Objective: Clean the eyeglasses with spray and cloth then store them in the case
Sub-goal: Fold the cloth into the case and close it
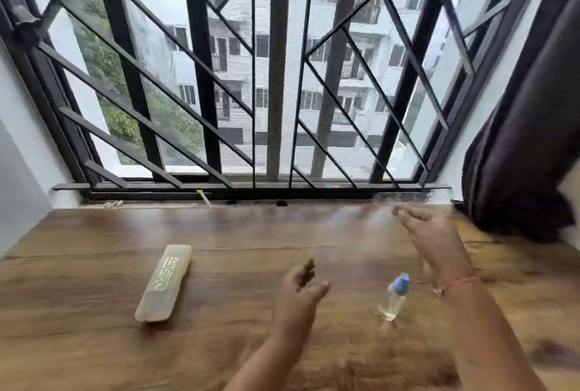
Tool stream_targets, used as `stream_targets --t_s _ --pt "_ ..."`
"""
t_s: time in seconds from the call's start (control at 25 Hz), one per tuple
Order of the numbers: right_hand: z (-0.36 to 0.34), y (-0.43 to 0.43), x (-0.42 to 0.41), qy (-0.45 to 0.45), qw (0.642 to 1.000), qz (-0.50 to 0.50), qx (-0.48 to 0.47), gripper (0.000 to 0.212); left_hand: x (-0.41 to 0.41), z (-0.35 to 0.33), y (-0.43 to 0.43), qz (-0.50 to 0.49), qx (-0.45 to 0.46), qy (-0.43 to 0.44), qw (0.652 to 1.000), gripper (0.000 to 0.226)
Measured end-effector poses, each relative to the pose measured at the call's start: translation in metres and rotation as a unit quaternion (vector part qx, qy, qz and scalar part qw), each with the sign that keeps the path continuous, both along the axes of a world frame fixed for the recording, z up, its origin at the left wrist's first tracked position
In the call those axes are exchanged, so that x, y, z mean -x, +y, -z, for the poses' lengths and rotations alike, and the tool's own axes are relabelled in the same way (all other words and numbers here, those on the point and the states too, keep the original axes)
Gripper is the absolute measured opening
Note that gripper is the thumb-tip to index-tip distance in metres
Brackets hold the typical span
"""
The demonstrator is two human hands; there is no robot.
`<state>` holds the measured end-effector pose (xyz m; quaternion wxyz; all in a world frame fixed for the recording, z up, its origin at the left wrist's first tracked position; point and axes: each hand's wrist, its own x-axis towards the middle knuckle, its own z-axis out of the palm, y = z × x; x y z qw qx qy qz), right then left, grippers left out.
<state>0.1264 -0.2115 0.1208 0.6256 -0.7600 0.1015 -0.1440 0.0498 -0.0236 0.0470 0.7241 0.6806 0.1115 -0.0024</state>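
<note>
A closed tan eyeglass case [163, 284] with gold print lies on the wooden table [94, 343], left of centre. A small clear spray bottle [394, 296] with a blue cap stands between my hands. My left hand [301, 293] hovers left of the bottle with fingers apart; it is blurred and nothing shows clearly in it. My right hand [434, 241] reaches forward toward the window sill, also blurred by motion. A faint grey smear lies just past its fingertips, and I cannot tell what it is. No eyeglasses or cloth are clearly visible.
A barred window [276, 77] runs along the table's far edge. A dark curtain [521, 152] hangs at the right and bunches onto the table's back right corner. White walls close in on both sides.
</note>
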Motion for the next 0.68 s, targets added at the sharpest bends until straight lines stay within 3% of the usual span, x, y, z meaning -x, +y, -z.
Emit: stream_targets --t_s 0.12,0.2,0.4,0.56,0.68 --pt "0.027 -0.044 0.019 0.089 0.996 0.006 -0.027 0.021 -0.014 0.008 -0.065 0.192 -0.067 0.034 0.979 0.068" --pt "0.048 -0.055 0.032 0.132 0.990 0.000 -0.043 0.035 -0.014 0.013 -0.093 0.241 -0.068 0.041 0.967 0.073" --pt "0.094 -0.052 0.043 0.211 0.976 -0.033 -0.031 0.052 -0.011 0.013 -0.113 0.222 -0.071 0.022 0.972 0.066" --pt "0.097 -0.036 0.047 0.200 0.974 -0.099 -0.036 0.072 -0.013 0.017 -0.113 0.218 -0.082 0.021 0.972 0.065" --pt "0.094 -0.032 0.047 0.201 0.972 -0.107 -0.058 0.064 -0.014 0.016 -0.112 0.210 -0.083 0.031 0.974 0.059"
